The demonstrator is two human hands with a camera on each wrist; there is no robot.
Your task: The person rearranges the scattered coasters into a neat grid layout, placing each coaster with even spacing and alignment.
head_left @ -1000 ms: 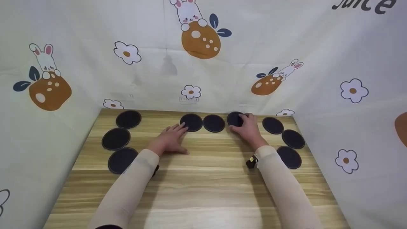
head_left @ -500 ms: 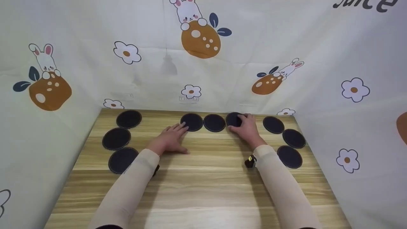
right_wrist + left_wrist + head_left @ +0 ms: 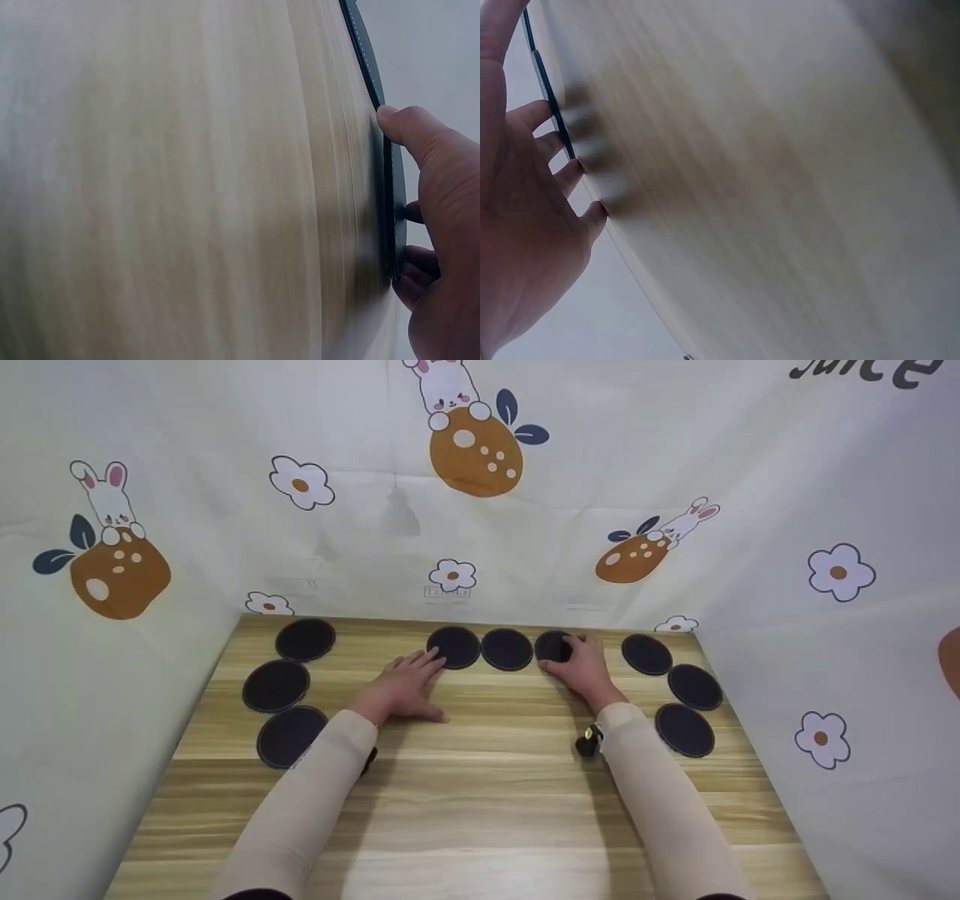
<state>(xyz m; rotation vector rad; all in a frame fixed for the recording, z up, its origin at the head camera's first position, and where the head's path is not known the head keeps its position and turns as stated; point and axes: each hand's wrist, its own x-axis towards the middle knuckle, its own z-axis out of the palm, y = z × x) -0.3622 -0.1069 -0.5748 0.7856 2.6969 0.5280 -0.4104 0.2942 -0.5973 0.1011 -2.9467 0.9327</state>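
Note:
Three round black coasters with stitched rims lie in a row near the table's far edge. My right hand pinches the right coaster of that row, thumb at its near edge and fingers at the far side. In the right wrist view the thumb meets the edge of this coaster. On the near left rim of the row's left coaster rest the fingertips of my left hand, with fingers spread and thumb out to the side. The middle coaster sits between them, untouched.
Three more coasters curve down the table's left side, one of them in the middle, the nearest partly under my left sleeve. Another three, including a middle one, curve along the right. Printed cloth walls the wooden table behind and at both sides.
My right hand has shifted the right coaster of the row slightly left and then a little towards me, in line with its neighbours. The left hand has stayed in place.

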